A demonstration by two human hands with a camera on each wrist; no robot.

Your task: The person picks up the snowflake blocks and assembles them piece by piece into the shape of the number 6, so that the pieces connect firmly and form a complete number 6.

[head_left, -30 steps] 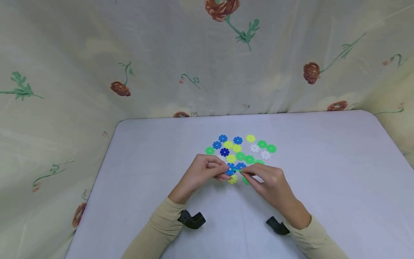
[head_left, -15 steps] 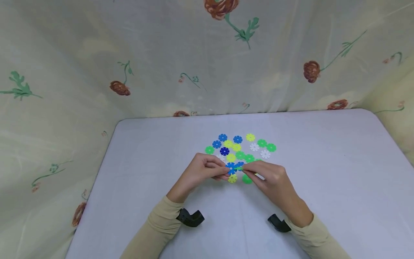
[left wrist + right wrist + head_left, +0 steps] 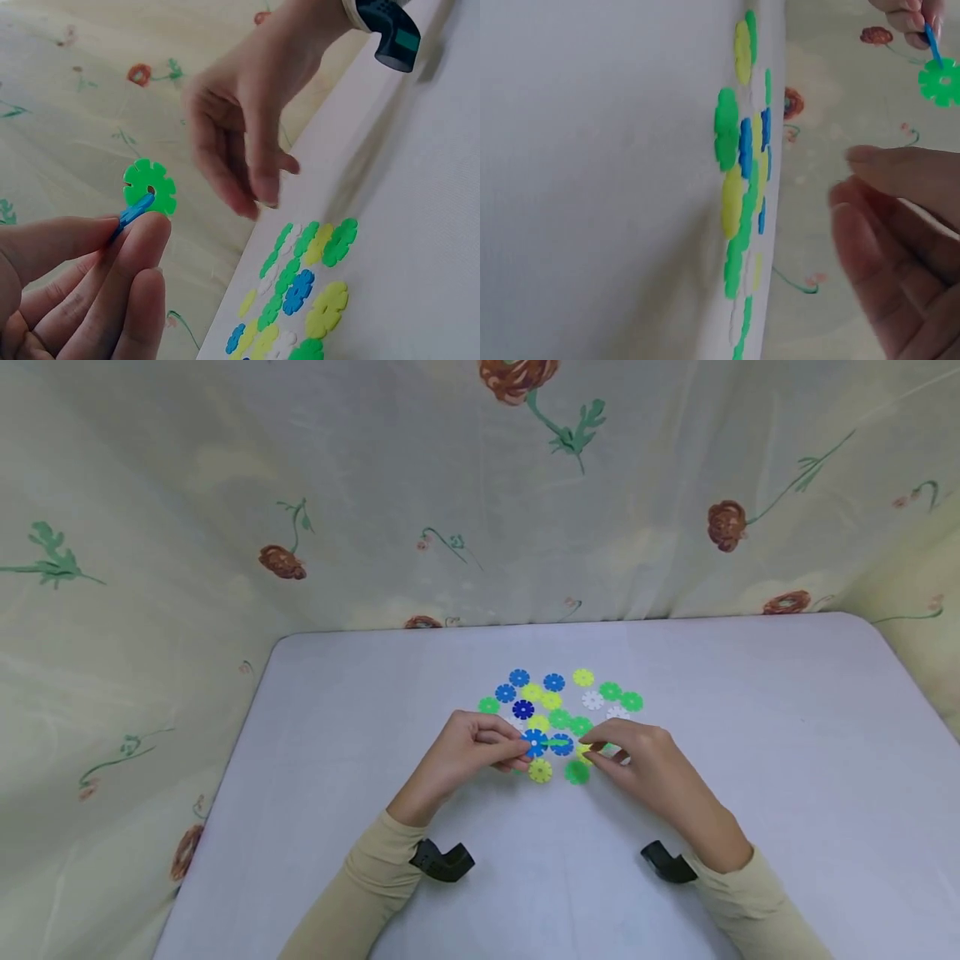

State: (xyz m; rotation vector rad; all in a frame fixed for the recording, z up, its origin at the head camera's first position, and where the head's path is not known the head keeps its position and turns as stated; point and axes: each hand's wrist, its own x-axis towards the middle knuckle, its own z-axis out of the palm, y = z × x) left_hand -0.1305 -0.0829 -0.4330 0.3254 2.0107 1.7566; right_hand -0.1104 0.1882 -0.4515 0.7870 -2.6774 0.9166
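My left hand (image 3: 483,750) pinches a blue notched plastic disc (image 3: 133,213) between thumb and fingers. Slotted into its edge, at an angle to it, is a green notched disc (image 3: 148,180); the head view shows this green disc (image 3: 555,743) nearly edge-on. To the right, my right hand (image 3: 641,756) is apart from the joined pair, with nothing between its slightly bent fingers and thumb. Under and beyond both hands lie loose flat discs, among them a yellow disc (image 3: 540,770), a green disc (image 3: 577,772) and a dark blue disc (image 3: 522,709).
Several more blue, green, yellow and white discs, such as a white disc (image 3: 592,700), are spread over the white table (image 3: 360,693). A flowered cloth (image 3: 360,485) hangs behind the table and along its sides. Each wrist carries a black camera mount (image 3: 442,862).
My right hand has let go of the green disc and drawn away to the right. The green disc stays joined to the blue disc in my left hand, which is nearly still.
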